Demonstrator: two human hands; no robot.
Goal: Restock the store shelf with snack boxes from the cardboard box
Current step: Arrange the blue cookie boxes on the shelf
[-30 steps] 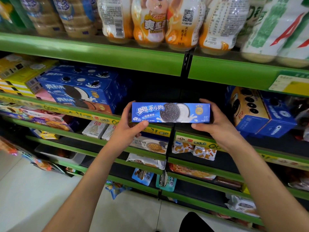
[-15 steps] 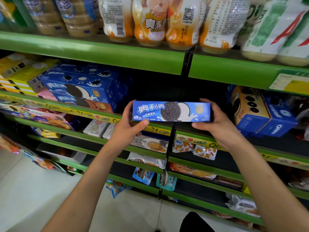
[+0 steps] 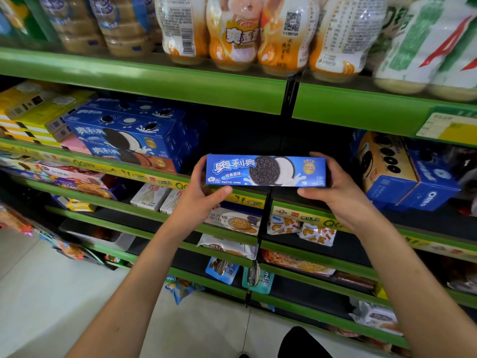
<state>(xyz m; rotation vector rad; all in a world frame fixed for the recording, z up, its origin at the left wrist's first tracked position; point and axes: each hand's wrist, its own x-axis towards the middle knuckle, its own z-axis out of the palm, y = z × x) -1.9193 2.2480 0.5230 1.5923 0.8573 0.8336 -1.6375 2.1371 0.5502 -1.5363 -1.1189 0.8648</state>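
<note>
A long blue Oreo snack box (image 3: pixel 265 170) is held level in front of the dark gap on the second green shelf (image 3: pixel 317 220). My left hand (image 3: pixel 200 197) grips its left end, thumb under the front edge. My right hand (image 3: pixel 333 192) grips its right end the same way. A stack of matching blue Oreo boxes (image 3: pixel 129 135) stands on that shelf to the left of the gap. The cardboard box is out of sight.
Bigger Oreo cartons (image 3: pixel 402 174) lean at the right of the gap. Yellow boxes (image 3: pixel 38 112) sit far left. Bottled drinks (image 3: pixel 245 32) fill the top shelf. Lower shelves hold biscuit packs (image 3: pixel 302 229) and bags. Pale floor (image 3: pixel 51 293) lies below left.
Both hands have lowered the Oreo box slightly and brought it a little closer to the shelf edge. The grip on both ends is unchanged.
</note>
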